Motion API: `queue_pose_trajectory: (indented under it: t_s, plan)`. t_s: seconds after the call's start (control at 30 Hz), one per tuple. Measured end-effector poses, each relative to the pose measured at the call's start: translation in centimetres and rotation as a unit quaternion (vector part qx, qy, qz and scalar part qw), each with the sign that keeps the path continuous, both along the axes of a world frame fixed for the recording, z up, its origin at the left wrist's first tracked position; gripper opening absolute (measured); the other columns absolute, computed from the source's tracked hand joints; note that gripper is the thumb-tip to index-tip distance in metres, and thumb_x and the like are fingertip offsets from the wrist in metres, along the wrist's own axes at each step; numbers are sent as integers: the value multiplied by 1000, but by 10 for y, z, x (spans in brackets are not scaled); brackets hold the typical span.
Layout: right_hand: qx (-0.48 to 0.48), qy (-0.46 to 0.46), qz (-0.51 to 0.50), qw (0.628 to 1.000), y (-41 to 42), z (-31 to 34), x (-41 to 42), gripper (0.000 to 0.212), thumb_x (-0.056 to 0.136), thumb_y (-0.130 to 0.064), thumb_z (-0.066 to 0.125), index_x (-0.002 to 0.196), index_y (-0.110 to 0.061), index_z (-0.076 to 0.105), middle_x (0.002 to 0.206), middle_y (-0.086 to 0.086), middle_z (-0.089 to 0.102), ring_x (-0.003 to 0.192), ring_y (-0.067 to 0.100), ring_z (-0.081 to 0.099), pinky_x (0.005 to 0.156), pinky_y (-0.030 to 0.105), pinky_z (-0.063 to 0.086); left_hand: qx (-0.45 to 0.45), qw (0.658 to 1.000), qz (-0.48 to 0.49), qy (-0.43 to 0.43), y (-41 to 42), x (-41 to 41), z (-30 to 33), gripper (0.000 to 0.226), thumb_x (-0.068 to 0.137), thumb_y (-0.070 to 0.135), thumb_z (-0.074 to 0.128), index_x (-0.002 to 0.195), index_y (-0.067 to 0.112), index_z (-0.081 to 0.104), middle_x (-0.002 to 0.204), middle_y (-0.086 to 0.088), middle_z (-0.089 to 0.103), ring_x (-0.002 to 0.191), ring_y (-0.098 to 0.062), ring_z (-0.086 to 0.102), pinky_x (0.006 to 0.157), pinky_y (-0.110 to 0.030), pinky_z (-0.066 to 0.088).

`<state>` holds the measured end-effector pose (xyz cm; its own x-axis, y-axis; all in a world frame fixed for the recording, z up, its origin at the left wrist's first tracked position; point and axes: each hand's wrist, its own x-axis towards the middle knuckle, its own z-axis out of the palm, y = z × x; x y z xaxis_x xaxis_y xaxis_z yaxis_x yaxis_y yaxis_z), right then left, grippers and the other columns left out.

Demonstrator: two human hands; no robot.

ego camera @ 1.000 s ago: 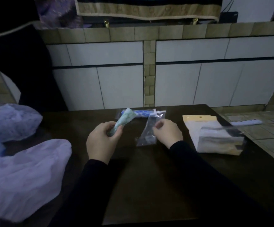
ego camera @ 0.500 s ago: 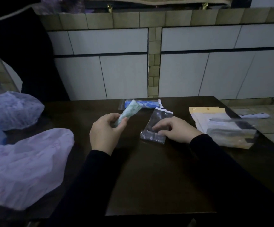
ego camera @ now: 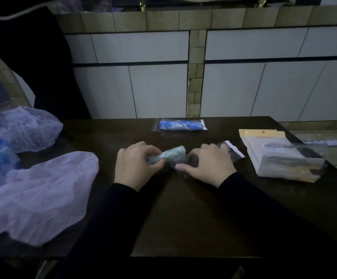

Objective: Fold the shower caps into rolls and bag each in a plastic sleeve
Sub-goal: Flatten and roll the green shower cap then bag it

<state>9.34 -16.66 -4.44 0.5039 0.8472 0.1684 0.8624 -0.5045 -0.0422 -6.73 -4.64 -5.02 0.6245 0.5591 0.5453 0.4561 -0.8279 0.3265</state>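
Pale green roll (ego camera: 172,154) is being pinched at its near end by the left hand (ego camera: 136,168), fingers curled around it. Right hand (ego camera: 207,167) is gripping the clear sleeve (ego camera: 231,151) on the dark table (ego camera: 183,208), thumb stretched along its near edge, fingers bunching the plastic; the mouth is hidden, so openness is unclear. Roll tip is meeting the sleeve. Likely best: keep the roll squeezed tight, spread the mouth wide, slide straight. One bagged blue roll (ego camera: 179,125) is lying beyond; loose caps (ego camera: 40,194) are waiting left, spare sleeves (ego camera: 284,158) right.
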Motion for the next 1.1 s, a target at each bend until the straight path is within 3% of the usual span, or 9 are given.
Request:
queue_pose_trajectory:
  t_s: [0.07,0.17,0.27,0.4,0.6,0.77,0.93,1.1]
  plan:
    - [0,35,18,999,-1,0,6,51,90,-67,38,125,-35,57,112,-3,54,109,17,47,98,40,33,0,1000,15,23,1,-4,-1,15,78,45,75,88,36,72,77,17,51,76,-3,52,71,-28,36]
    - [-24,131,75,988,-2,-1,17,41,94,-50,49,134,-42,48,125,-8,46,118,13,39,102,37,35,-14,999,26,42,1,-7,-2,12,77,45,75,83,36,70,72,19,48,76,-2,51,71,-28,37]
    - [-4,200,104,974,0,-6,24,35,92,-42,58,126,-40,58,125,-13,44,120,7,36,102,33,35,-26,997,28,60,0,-8,-2,11,76,44,76,81,37,68,74,18,49,78,-3,53,73,-29,40]
    - [76,210,101,969,3,-14,27,21,90,-35,63,109,-32,70,110,-14,52,112,7,45,95,27,38,-40,995,25,84,0,-9,-2,12,75,44,76,79,39,66,76,18,50,79,-1,51,74,-29,39]
    - [33,233,119,965,-1,-9,33,33,85,-37,68,118,-34,66,116,-19,48,110,2,43,93,24,39,-54,993,30,98,1,-8,-2,12,76,44,76,82,38,68,78,16,51,79,-1,48,75,-28,34]
    - [83,243,108,960,3,-15,31,18,84,-34,70,101,-28,74,106,-16,55,102,5,51,92,28,45,-64,991,25,115,2,-9,-1,13,78,45,75,86,40,67,81,17,51,81,0,48,79,-29,39]
    - [218,330,77,915,-4,-15,33,5,87,-29,67,89,-32,71,99,-14,59,94,4,56,73,14,41,-65,990,28,120,2,-10,1,13,79,46,74,87,42,66,84,17,51,85,-1,47,75,-27,29]
    - [204,307,118,922,-7,-15,27,17,88,-28,66,103,-27,73,99,-18,55,97,-1,52,76,11,40,-30,993,1,112,1,-4,4,14,80,46,72,93,40,70,88,15,53,91,-6,49,79,-29,32]
